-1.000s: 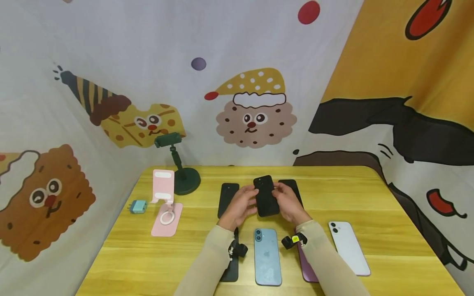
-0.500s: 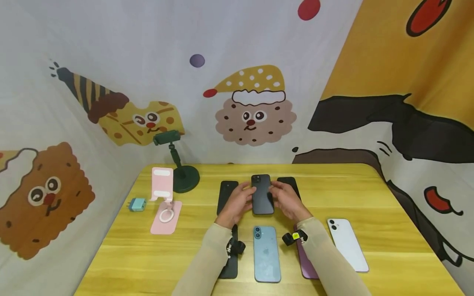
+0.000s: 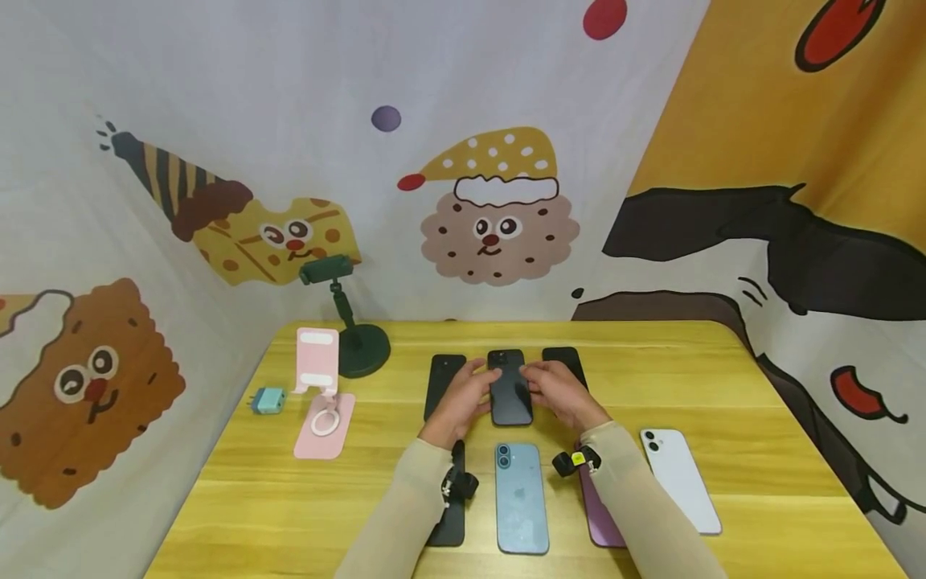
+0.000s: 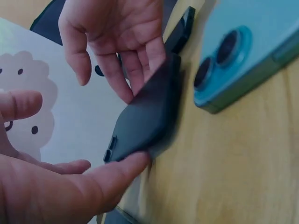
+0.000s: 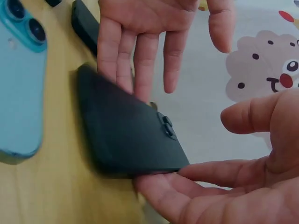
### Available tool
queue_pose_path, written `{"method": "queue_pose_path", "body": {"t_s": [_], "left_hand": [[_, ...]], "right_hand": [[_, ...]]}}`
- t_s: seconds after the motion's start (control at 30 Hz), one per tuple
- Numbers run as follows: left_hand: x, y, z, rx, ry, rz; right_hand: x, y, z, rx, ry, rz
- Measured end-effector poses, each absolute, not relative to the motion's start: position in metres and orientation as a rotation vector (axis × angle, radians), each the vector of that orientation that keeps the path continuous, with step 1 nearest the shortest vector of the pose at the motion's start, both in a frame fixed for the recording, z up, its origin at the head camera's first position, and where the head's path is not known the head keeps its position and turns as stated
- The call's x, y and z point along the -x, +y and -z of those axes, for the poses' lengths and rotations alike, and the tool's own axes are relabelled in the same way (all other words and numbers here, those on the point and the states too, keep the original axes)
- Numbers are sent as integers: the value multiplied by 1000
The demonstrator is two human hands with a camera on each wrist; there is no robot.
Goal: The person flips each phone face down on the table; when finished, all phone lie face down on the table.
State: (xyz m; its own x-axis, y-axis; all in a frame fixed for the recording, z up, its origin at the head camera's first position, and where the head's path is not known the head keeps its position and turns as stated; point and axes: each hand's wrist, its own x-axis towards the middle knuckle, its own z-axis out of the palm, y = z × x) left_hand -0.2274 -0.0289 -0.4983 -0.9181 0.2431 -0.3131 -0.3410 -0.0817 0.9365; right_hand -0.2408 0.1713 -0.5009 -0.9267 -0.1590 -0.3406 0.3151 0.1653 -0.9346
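Note:
A black smartphone [image 3: 511, 400], camera side up, lies between my two hands near the middle of the table. My left hand [image 3: 461, 402] has its fingers along the phone's left edge. On the opposite edge are the fingers of my right hand [image 3: 566, 396]. Both wrist views show fairly straight fingers at the phone's sides and thumbs lifted off it. There the phone [image 4: 145, 112] slants, its camera end away from the light-blue smartphone [image 3: 522, 503], which lies nearer me. Dark phones lie beside each hand: a left one [image 3: 440, 382] and a right one [image 3: 570, 363], partly covered.
Another black phone [image 3: 452, 527] and a purple phone [image 3: 602, 519] lie partly under my forearms. A white phone [image 3: 683, 482] is at the right. To the left stand a pink phone stand [image 3: 307, 441], a dark green stand [image 3: 372, 354] and a light-blue charger plug [image 3: 270, 400].
The held-between black phone has turned from a tilt to nearly straight and shifted slightly left, then a little toward me. Both thumbs and fingers stay at its sides.

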Motion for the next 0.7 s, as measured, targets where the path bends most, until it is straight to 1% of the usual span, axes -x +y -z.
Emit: {"method": "queue_pose_path", "body": {"t_s": [0.37, 0.7], "left_hand": [[227, -28, 497, 116, 1860, -2005], [227, -28, 494, 109, 1854, -1999]], "right_hand": [[236, 174, 496, -102, 2066, 1791], [234, 176, 491, -116, 2076, 1807]]}}
